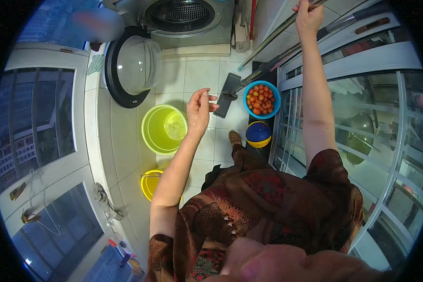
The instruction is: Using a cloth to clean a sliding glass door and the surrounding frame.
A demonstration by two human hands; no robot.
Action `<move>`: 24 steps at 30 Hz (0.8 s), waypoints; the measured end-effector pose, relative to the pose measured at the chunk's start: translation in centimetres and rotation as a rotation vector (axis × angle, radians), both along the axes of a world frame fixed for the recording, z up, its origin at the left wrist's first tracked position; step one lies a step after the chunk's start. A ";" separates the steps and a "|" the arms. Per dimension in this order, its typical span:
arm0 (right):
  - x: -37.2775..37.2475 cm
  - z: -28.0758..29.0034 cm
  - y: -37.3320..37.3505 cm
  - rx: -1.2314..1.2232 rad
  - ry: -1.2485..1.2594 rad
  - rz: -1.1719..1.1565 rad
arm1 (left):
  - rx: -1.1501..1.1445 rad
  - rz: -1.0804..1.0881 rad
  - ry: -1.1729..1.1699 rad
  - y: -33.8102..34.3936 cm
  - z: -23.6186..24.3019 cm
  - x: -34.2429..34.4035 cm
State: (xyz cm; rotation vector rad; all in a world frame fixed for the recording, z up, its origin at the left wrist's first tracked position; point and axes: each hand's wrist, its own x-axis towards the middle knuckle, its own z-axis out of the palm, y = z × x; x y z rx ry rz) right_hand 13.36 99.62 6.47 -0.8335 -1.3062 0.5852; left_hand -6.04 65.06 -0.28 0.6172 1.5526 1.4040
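My right hand (pixel 309 19) is raised at the upper right, its fingers wrapped round a thin pole (pixel 273 39). This pole slants down to a teal tip close to the floor. Behind my right wrist runs a thicker grey handle, which leads down to a flat mop (pixel 228 95) with a dark rectangular head on the tiles. My left hand (pixel 199 112) hangs in mid-air, fingers loosely bent and apart, with nothing in it. Below and left of it stands a lime-green basin (pixel 148 129) with some water or suds inside.
A blue bowl (pixel 278 99) of small red-orange fruit sits beside the mop, above a blue-and-yellow ball (pixel 258 135). The front-loading washer (pixel 183 23) has its round door (pixel 131 66) swung out. A yellow bucket (pixel 148 183) stands left of my forearm; glass sliding doors (pixel 362 108) line the right.
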 end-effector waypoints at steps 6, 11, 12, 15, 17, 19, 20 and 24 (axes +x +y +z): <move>2.9 -4.3 4.9 -0.029 -0.075 -0.084 | -0.052 -0.006 -0.072 1.2 -2.6 0.7; 4.8 -9.5 7.2 -0.334 -0.046 -0.306 | -0.066 -0.011 -0.092 1.7 -2.9 1.5; 5.6 -10.2 7.5 -0.329 -0.047 -0.302 | -0.061 -0.007 -0.093 1.9 -2.7 1.6; 6.6 -11.9 8.1 -0.446 -0.262 -0.459 | -0.032 0.001 -0.089 2.0 -2.2 1.5; 6.5 -12.1 7.9 -0.513 -0.499 -0.479 | -0.044 0.017 -0.113 2.0 -1.9 1.6; 7.8 -12.1 9.2 -0.498 -0.538 -0.469 | -0.046 -0.010 -0.103 2.0 -2.3 1.7; 8.1 -12.6 9.9 -0.488 -0.577 -0.462 | -0.053 -0.041 -0.092 2.1 -2.6 1.7; 8.1 -11.1 10.6 -0.488 -0.604 -0.461 | -0.033 -0.041 -0.107 1.7 -2.5 1.8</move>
